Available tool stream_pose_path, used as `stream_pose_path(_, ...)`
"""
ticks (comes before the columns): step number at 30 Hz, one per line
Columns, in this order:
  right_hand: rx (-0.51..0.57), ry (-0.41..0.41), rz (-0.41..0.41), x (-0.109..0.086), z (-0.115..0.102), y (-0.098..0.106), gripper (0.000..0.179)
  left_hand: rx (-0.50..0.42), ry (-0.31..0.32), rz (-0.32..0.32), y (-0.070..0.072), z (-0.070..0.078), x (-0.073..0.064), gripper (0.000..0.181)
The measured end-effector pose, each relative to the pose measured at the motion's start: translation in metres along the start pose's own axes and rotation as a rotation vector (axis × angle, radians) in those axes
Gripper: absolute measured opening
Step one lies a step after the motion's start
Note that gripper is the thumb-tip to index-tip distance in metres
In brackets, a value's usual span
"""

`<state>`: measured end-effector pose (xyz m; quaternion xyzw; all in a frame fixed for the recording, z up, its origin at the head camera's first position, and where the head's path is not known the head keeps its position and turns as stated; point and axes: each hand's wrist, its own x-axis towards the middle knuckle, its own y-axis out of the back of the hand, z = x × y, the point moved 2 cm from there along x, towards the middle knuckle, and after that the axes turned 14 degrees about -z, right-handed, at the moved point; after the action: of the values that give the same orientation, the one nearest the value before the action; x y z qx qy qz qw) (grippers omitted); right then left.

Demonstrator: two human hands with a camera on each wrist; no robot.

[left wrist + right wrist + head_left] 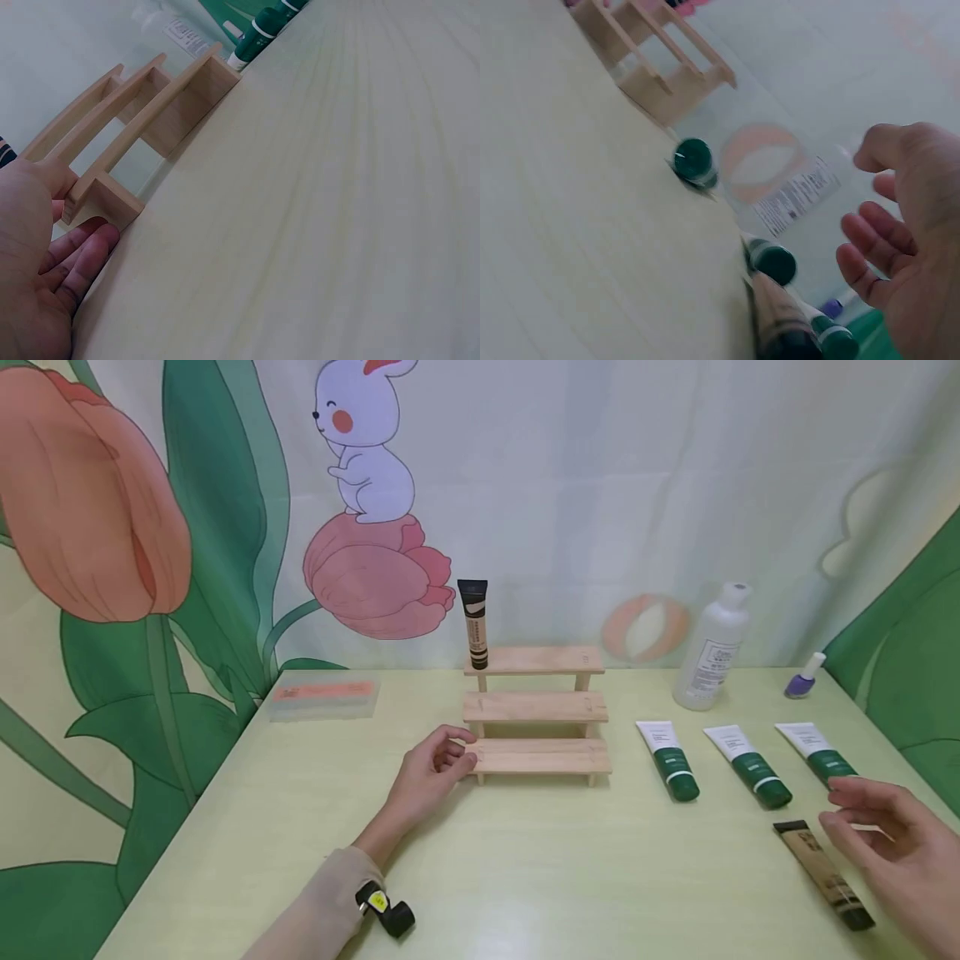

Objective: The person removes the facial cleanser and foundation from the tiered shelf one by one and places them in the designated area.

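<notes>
My left hand (435, 768) is at the left end of a three-step wooden rack (536, 756), pinching the end of the lowest step. In the left wrist view its other fingers (90, 259) curve beneath that end. A beige tube with a black cap and black end (477, 625) stands upright on the left of the top step. My right hand (892, 852) hovers at the far right with loosely bent fingers and nothing in them. Beside it a second beige-and-black tube (823, 872) lies on the table. Just beyond are three green-and-white tubes (750, 767), lying apart.
Behind the green tubes stands a white bottle (712, 647), with a small purple nail polish bottle (805, 677) to its right. A flat translucent box (324, 697) lies at the back left of the table (525, 877). A printed curtain (540, 493) hangs behind.
</notes>
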<state>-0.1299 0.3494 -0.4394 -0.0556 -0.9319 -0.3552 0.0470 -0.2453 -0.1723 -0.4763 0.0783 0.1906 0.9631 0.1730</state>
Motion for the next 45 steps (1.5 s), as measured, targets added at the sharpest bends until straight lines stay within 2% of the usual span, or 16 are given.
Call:
stream_pose_path(4, 0.067, 0.048, -0.029, 0.004, -0.016, -0.005, 0.042, 0.001, -0.005, -0.002, -0.003, 0.0, 0.0, 0.023)
stream_pose_path(8, 0.161, 0.165, -0.056, 0.022, -0.041, -0.007, 0.06, -0.002, -0.007, 0.003, -0.003, 0.002, 0.0, 0.022)
stream_pose_path(10, 0.245, 0.239, -0.074, 0.034, -0.056, -0.009, 0.067, -0.001, -0.004, 0.003, -0.003, 0.002, -0.001, 0.023)
stream_pose_path(13, 0.431, 0.346, -0.122, 0.055, -0.078, -0.017, 0.071, 0.003, -0.005, 0.006, -0.002, 0.002, -0.001, 0.023)
stream_pose_path(15, 0.51, 0.379, -0.148, 0.069, -0.092, -0.024, 0.071, 0.002, -0.006, 0.006, -0.002, 0.003, -0.001, 0.023)
stream_pose_path(16, 0.523, 0.383, -0.159, 0.075, -0.099, -0.028, 0.071, 0.001, -0.006, 0.006, -0.002, 0.003, -0.001, 0.023)
stream_pose_path(21, 0.427, 0.405, -0.177, 0.103, -0.134, -0.051, 0.07, -0.007, 0.0, -0.001, -0.004, 0.003, 0.0, 0.023)
stream_pose_path(28, 0.636, 0.533, -0.256, 0.14, -0.176, -0.091, 0.061, 0.001, 0.001, 0.001, -0.003, 0.001, -0.001, 0.023)
stream_pose_path(34, 0.652, 0.576, -0.304, 0.167, -0.205, -0.126, 0.062, -0.003, -0.012, -0.004, -0.001, 0.0, 0.0, 0.023)
stream_pose_path(39, 0.635, 0.585, -0.323, 0.184, -0.224, -0.149, 0.063, -0.008, -0.019, -0.009, -0.001, 0.001, 0.001, 0.023)
stream_pose_path(45, 0.632, 0.574, -0.354, 0.192, -0.243, -0.172, 0.064, 0.01, -0.015, -0.001, 0.0, 0.001, 0.0, 0.023)
